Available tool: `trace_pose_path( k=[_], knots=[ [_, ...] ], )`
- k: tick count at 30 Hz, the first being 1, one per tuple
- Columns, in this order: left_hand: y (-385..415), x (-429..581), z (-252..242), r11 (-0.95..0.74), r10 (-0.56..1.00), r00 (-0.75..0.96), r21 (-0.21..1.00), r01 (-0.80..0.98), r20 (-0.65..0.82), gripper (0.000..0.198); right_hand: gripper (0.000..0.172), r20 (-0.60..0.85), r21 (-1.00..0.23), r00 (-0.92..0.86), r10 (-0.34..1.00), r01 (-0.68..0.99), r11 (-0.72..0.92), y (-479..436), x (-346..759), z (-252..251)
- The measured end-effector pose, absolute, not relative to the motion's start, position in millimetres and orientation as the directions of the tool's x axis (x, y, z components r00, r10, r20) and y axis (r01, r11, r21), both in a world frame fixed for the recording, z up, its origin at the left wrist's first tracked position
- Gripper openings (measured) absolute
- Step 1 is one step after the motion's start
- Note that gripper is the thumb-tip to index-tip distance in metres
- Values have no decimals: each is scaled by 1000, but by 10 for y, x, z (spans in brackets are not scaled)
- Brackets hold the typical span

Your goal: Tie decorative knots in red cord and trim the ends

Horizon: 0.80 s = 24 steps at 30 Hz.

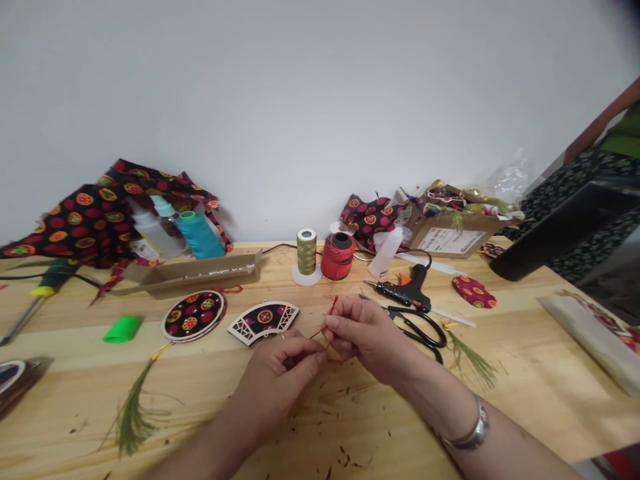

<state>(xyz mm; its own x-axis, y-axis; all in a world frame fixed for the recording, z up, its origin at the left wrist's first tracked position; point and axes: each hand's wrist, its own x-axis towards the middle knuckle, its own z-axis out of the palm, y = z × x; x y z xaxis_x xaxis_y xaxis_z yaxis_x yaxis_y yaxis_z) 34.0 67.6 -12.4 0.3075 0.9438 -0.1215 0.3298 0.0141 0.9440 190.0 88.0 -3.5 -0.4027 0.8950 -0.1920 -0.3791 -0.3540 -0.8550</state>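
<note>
My left hand and my right hand meet over the middle of the wooden table. Both pinch a thin red cord between fingertips; one end sticks up above my right thumb. A fan-shaped ornament covered in dark patterned fabric lies just beyond my left hand. A round ornament of the same fabric lies to its left, with a green tassel trailing from it toward me. A red cord spool and a gold thread spool stand behind my hands.
A black glue gun and scissors lie right of my hands, with another green tassel. A cardboard tray, bottles and patterned fabric sit back left. A box of scraps stands back right. Another person sits at far right.
</note>
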Motion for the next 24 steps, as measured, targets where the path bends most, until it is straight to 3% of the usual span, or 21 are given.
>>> trace_pose_path(
  k=[5,9,12,14,17,20,24],
  knots=[
    [687,300,-64,50,962,236,938,342,-137,21,23,-146,-822,-421,895,-452,-346,908,2023,47],
    [722,255,-60,-30,993,-101,966,256,58,26,21,-33,-814,-555,832,-468,-344,885,2158,135],
    [710,274,-61,-121,952,-259,979,162,161,15,23,-48,-839,-723,689,-345,-420,846,2203,152],
    [676,309,-71,-124,967,-227,992,-15,117,8,24,-142,-854,-748,648,-238,-462,834,2175,133],
    [623,354,-113,102,994,62,955,-278,-88,19,23,-275,-895,-602,750,-126,-429,848,2065,76],
    [615,363,-164,280,941,271,918,-282,-204,25,20,-296,-939,-423,856,-35,-342,871,1950,23],
    [648,354,-189,332,926,269,910,-250,-264,22,15,-274,-960,-333,902,38,-277,884,1894,-20]
  ],
)
